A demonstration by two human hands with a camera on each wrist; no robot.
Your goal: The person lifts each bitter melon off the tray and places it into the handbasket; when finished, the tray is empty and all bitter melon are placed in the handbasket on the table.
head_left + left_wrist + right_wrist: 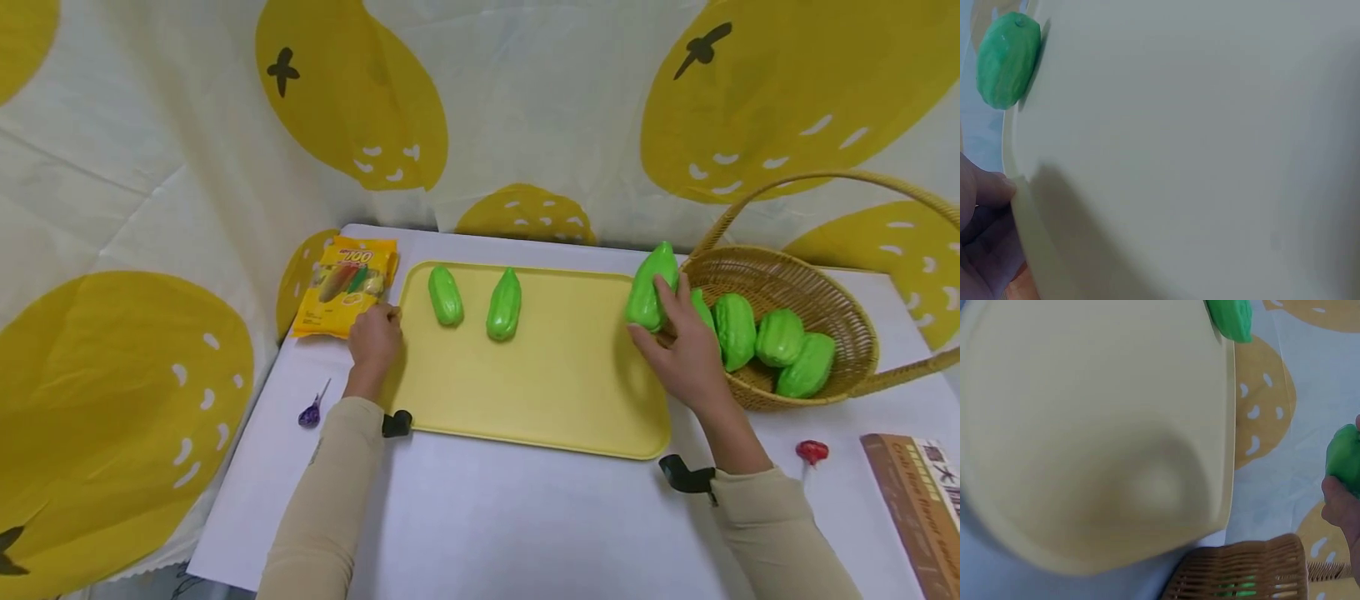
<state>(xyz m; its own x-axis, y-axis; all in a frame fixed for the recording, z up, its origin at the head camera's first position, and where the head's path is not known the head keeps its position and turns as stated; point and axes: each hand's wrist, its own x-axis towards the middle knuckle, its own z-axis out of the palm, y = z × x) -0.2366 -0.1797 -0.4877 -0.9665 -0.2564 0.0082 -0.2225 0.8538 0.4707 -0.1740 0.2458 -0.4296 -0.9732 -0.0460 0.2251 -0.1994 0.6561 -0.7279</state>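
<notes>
My right hand (686, 354) holds a green ribbed, pointed vegetable (651, 290) above the tray's right edge, beside the wicker basket. In the right wrist view, the thumb (1339, 499) presses against its side, and the frame cuts off the rest of the hand. Two similar green vegetables lie apart on the yellow tray (555, 392): one at the left (446, 297), another nearer the middle (504, 305). With thumb above and fingers below, my left hand (375, 337) grips the tray's left rim, as the left wrist view shows (988, 206).
Several green vegetables sit in the handled wicker basket (855, 321) on the right. A yellow candy bag (347, 287) lies beyond the left hand. Lollipops, purple (310, 415) and red (812, 452), lie on the white table, with a brown box (915, 500) at the right edge.
</notes>
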